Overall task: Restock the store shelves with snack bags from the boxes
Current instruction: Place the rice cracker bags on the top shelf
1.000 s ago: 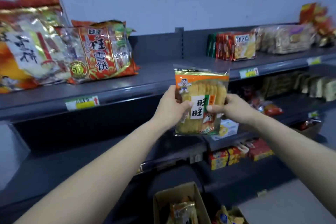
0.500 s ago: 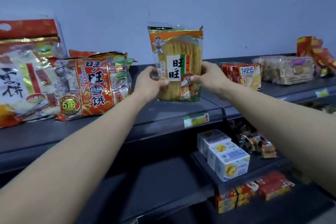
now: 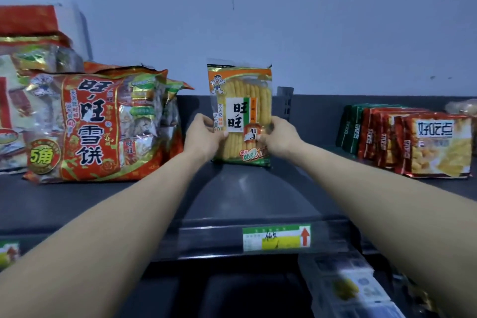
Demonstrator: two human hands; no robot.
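A yellow rice-cracker bag (image 3: 240, 100) with an orange top and a white label stands upright on the dark top shelf (image 3: 247, 196), near the back wall. My left hand (image 3: 204, 137) grips its lower left edge, thumb on the front. My right hand (image 3: 277, 138) grips its lower right edge the same way. The bag's bottom rests on the shelf. Both forearms reach forward over the shelf's front lip.
Large red snack bags (image 3: 93, 124) lean at the left of the same shelf. A row of red and green packets (image 3: 418, 144) stands at the right. A green and yellow price tag (image 3: 276, 237) sits on the shelf lip. White boxes (image 3: 353, 289) lie on the lower shelf.
Both hands have lifted the bag from waist height up to the top shelf, pushed it back toward the wall and set it standing there. The view has risen, so the cardboard boxes are out of sight.
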